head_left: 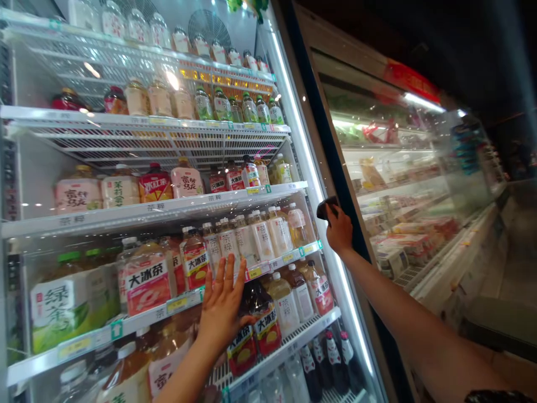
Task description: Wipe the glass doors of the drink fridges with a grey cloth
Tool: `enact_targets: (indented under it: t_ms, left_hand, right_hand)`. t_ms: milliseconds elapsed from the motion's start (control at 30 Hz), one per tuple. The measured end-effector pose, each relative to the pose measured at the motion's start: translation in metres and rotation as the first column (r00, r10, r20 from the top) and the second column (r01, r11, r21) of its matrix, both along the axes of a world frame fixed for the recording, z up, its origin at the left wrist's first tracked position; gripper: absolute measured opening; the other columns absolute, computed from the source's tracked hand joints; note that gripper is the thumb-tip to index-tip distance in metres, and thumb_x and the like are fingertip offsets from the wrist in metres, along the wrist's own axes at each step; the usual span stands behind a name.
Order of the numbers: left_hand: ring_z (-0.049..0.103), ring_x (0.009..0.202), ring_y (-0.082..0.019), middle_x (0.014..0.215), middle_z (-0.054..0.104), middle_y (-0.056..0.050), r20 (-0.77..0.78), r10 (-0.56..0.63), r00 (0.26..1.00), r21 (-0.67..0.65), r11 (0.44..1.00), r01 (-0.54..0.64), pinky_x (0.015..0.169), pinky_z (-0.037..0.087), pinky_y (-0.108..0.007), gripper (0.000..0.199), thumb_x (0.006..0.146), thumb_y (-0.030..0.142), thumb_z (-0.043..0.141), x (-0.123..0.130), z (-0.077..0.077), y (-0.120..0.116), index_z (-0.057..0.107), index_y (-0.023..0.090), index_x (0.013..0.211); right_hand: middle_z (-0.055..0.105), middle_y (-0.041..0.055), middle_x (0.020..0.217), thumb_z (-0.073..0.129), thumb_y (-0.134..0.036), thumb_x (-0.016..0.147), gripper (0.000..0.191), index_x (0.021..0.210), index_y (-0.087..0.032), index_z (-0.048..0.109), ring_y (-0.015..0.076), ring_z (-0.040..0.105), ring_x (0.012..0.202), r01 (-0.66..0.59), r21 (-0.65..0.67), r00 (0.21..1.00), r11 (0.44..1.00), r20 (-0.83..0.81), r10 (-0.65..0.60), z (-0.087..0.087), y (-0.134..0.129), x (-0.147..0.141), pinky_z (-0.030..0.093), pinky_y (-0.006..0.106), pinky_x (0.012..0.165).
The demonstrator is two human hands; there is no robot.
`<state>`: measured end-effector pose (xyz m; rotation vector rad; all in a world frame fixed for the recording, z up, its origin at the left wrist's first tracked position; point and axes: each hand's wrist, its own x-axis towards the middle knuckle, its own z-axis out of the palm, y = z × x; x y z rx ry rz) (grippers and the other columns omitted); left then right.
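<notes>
My left hand [222, 305] is raised in front of a drinks cooler with its fingers spread and nothing in them. Its palm faces the shelves; whether it touches the glass front I cannot tell. Around it are tea bottles, among them a red-labelled bottle [196, 260] and a dark bottle with a yellow-and-red label [266, 324]. Higher and to the right, my right hand [340, 229] is closed on a small black object [327, 208], held against the cooler's lit right edge. The exact kind of that object is not clear.
Several white wire shelves [155, 210] hold rows of bottles, with price tags [176, 305] along the fronts. A lit strip [306, 145] and dark frame [323, 123] border the cooler. Right of it, an open chilled case [411, 246] holds packaged food.
</notes>
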<state>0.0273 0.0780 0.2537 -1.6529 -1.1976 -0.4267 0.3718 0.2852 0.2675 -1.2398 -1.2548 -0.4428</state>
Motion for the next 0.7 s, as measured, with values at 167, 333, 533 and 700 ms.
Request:
enact_targets:
  t_ms: [167,333,533,700]
  left_hand:
    - [0.007,0.159,-0.036,0.172,0.011,-0.016,-0.004,-0.015,1.0,0.029,0.999,0.015,0.128,0.01,-0.055,0.127,0.065,0.072,0.079,-0.002,-0.001,0.002,0.018,0.021,0.165]
    - [0.009,0.159,-0.035,0.172,0.012,-0.014,-0.016,-0.016,1.0,0.052,0.999,0.017,0.129,0.009,-0.053,0.129,0.065,0.073,0.078,-0.003,-0.003,0.003,0.014,0.023,0.166]
    - [0.01,0.159,-0.036,0.172,0.014,-0.015,0.004,0.008,1.0,0.041,0.999,-0.008,0.128,0.01,-0.055,0.128,0.063,0.075,0.077,-0.003,-0.003,0.005,0.018,0.023,0.165]
    - [0.012,0.159,-0.036,0.172,0.014,-0.016,-0.018,-0.018,1.0,0.083,0.996,0.02,0.128,0.009,-0.054,0.134,0.061,0.077,0.078,-0.004,-0.004,0.006,0.014,0.023,0.165]
  right_hand:
    - [0.051,0.0133,0.153,0.043,-0.004,0.087,0.07,0.152,-0.027,0.051,0.0312,0.057,0.124,-0.006,-0.001,0.998,1.0,-0.055,0.006,0.017,0.019,0.012,0.05,0.048,0.104]
    - [0.05,0.0154,0.154,0.043,-0.004,0.082,0.074,0.153,-0.021,0.05,0.0317,0.057,0.127,-0.098,0.122,0.995,0.988,-0.005,0.099,0.048,0.04,0.031,0.046,0.051,0.109]
    - [0.049,0.012,0.156,0.046,-0.004,0.08,0.079,0.156,-0.025,0.044,0.0305,0.053,0.133,-0.074,0.174,0.996,0.982,0.061,0.064,-0.017,0.043,0.034,0.048,0.05,0.11]
    - [0.048,0.0161,0.156,0.04,-0.003,0.083,0.074,0.154,-0.019,0.046,0.0307,0.057,0.129,-0.049,0.146,0.999,0.988,0.004,0.049,0.034,0.047,0.034,0.047,0.051,0.109]
